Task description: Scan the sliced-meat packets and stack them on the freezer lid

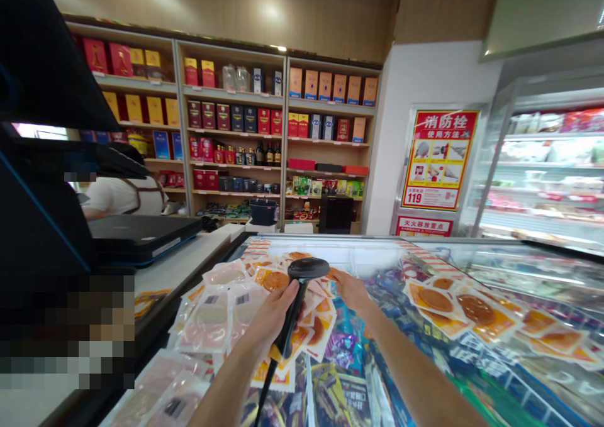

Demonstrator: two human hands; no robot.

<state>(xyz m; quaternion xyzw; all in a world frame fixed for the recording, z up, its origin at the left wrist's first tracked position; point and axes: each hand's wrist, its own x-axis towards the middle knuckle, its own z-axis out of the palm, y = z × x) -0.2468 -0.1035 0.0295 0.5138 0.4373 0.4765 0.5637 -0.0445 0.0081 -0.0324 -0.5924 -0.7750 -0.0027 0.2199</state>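
Observation:
My left hand (272,310) is wrapped round the handle of a black barcode scanner (307,267), whose cable runs down toward me. The scanner's head is above a heap of flat, clear-and-orange sealed food packets (274,280) on the glass top of a chest freezer (368,246). At the heap's right edge, my right hand (353,290) has its fingers closed on the edge of a packet, partly hidden behind the scanner. Some packets (243,309) lie with their barcodes up, left of my left hand.
More orange packets (479,309) are spread on the freezer's right side. A counter with a black flat device (141,235) and a dark screen (42,56) borders the left. Beyond, a person (127,194) is near shelves of boxes (236,119); a lit fridge (552,169) stands right.

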